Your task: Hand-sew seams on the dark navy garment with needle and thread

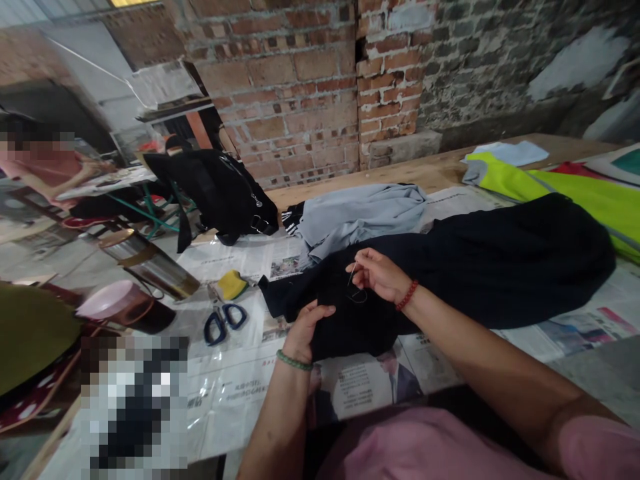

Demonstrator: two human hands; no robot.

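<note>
A dark navy garment (pixel 480 267) lies stretched across the newspaper in front of me. My left hand (pixel 304 327) grips its black near edge, thumb on top and the other fingers underneath, hidden by the cloth. Above the cloth, my right hand (pixel 377 272) pinches a thin needle (pixel 353 272). Dark thread (pixel 358 295) loops below it over the fabric; whether the needle's point touches the cloth I cannot tell. To the left of the garment lie scissors (pixel 225 323) with dark blue handles, and a yellow sponge-like piece (pixel 232 285) beside them.
Newspaper (pixel 235 380) under clear plastic covers the table. A steel flask (pixel 150 263), a lidded dark cup (pixel 127 307) and a black bag (pixel 220 193) stand left. Behind the garment lie grey clothing (pixel 360 210) and a yellow high-visibility garment (pixel 530 180). Another person (pixel 55 167) sits far left.
</note>
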